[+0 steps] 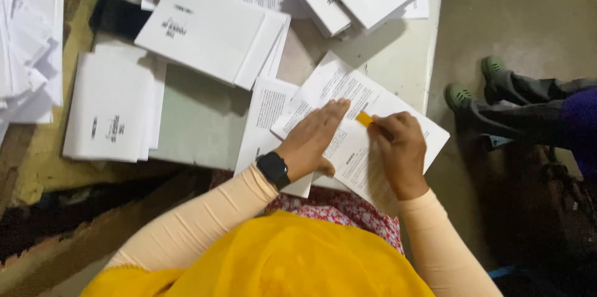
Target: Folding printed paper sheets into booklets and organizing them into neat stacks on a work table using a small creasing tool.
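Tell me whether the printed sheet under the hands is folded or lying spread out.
Cannot tell for sure. The printed sheet lies flat under the left hand; the right hand presses a small yellow tool on it, and no crease shows.

You have one view only — the camera on your head, looking almost straight down and close over your own arms and lap. It faces the white table [398, 60] edge ahead of you, with bare floor [528, 17] along the right side — no second view shares any of this.
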